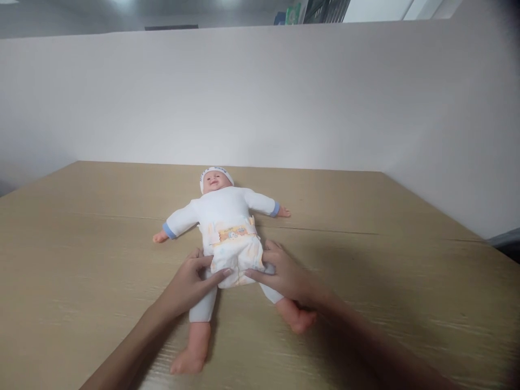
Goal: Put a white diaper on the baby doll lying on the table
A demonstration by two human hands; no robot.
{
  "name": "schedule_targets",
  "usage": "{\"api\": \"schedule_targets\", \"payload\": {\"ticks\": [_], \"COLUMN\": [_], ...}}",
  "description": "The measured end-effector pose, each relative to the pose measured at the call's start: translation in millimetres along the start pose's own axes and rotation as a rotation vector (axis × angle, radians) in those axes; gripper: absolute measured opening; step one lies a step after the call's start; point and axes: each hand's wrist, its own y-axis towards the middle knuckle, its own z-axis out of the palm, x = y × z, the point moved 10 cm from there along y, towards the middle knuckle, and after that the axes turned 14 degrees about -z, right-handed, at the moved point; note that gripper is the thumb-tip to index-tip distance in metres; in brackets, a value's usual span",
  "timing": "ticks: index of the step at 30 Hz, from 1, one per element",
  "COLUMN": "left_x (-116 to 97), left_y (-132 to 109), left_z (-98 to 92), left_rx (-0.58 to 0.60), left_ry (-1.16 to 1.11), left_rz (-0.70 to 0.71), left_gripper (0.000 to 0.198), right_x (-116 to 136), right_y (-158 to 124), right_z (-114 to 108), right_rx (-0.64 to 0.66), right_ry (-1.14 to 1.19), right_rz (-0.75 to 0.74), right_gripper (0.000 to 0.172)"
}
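A baby doll [222, 203] in a white suit with blue cuffs and a white cap lies on its back, head away from me, arms and legs spread. Around its hips sits a white diaper [239, 254] with a printed orange band at the waist. My left hand [195, 279] grips the diaper's left leg edge, thumb on the front and fingers at the side. On the other side my right hand [280, 271] holds the right leg edge the same way. Some fingertips of both hands are hidden at the diaper's sides.
The doll lies on a wooden table [385, 271] with a seam running across it. Behind the table and at the right rises a pale partition [260, 97]. Beyond its top edge, a green item [292, 15] and dark slats show.
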Motion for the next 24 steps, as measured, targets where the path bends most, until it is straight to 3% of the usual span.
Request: {"api": "schedule_targets", "payload": {"ticks": [4,8,14,24], "left_x": [4,10,20,14], "left_y": [1,3,10,11], "left_z": [-0.4,0.0,6.5,6.3], "left_rx": [0.002,-0.015,0.005,-0.017], "left_ry": [-0.057,-0.119,-0.177,-0.239], "left_rz": [0.009,0.016,-0.013,0.009], "left_gripper": [0.050,0.062,0.059,0.059], "right_x": [-5,-14,-15,-9], "right_y": [-1,-3,-5,-1], "right_z": [1,8,9,10], "right_rx": [-0.034,-0.089,-0.065,-0.025], "right_ry": [0.085,0.239,0.229,0.400], "right_rz": [0.063,0.110,0.109,0.122], "right_gripper": [0.047,0.043,0.047,0.052]}}
